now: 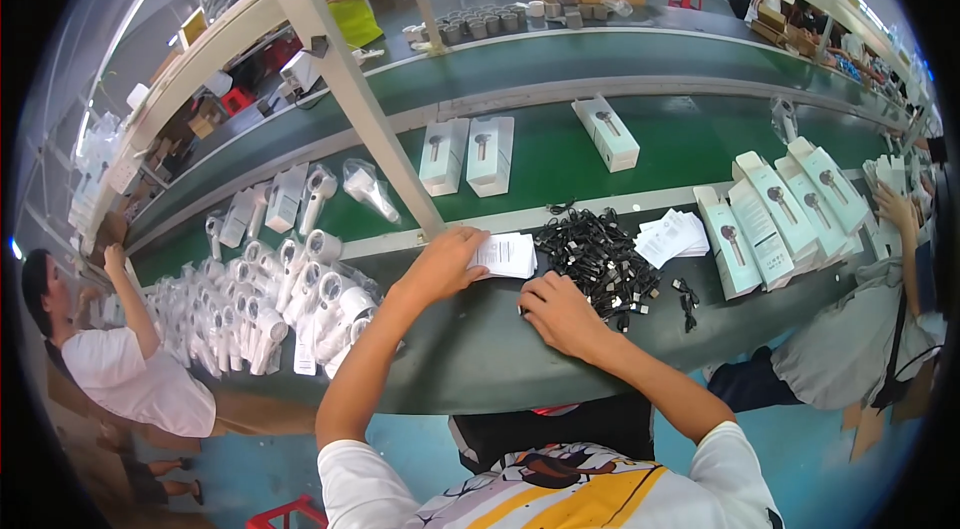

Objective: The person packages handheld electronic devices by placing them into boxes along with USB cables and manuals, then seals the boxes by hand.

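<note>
My left hand (442, 264) grips the left end of a small stack of white printed leaflets (508, 256) on the dark bench. To its right, my right hand (562, 317) rests low at the near left edge of a heap of black charging cables (598, 264). Its fingers are curled together, with a small dark bit showing at the fingertips; what they hold is too small to tell. A second fan of white leaflets (672, 237) lies against the heap's right side. One bundled black cable (686, 304) lies apart from the heap.
Many bagged white handheld devices (250, 304) crowd the left. Open white-and-teal boxes (780, 219) stand at right; more boxes (489, 157) lie on the green conveyor (545, 154). A metal post (350, 79) rises beside my left hand. Co-workers sit on both sides.
</note>
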The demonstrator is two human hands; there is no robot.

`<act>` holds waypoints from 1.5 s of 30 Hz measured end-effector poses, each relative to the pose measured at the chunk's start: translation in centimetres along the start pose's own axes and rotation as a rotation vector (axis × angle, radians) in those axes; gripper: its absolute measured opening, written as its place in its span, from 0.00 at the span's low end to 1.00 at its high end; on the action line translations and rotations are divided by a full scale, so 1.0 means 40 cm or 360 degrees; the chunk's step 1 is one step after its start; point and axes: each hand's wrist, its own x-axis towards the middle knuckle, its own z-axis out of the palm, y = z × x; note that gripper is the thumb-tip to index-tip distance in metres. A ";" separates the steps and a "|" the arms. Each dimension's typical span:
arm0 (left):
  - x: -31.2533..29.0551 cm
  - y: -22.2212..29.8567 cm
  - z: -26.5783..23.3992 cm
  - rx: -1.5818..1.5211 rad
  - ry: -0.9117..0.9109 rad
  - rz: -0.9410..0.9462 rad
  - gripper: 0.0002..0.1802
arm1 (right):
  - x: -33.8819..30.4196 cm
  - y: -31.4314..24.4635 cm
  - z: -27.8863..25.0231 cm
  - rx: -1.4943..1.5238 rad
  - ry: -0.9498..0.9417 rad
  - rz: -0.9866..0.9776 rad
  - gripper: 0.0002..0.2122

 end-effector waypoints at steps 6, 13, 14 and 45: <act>-0.010 0.006 0.004 0.0075 0.0213 0.0257 0.24 | -0.005 0.002 -0.058 0.1321 0.0638 0.0949 0.11; -0.010 0.005 -0.008 -0.0042 0.0153 0.0170 0.20 | -0.043 0.024 -0.042 0.1766 0.0718 0.0931 0.11; -0.009 0.004 -0.010 -0.0054 0.0171 0.0190 0.20 | -0.044 0.024 -0.042 0.1804 0.0699 0.0960 0.11; 0.034 0.222 0.020 -0.0117 0.0454 0.0607 0.09 | -0.046 0.046 -0.097 0.2258 0.1111 0.1094 0.07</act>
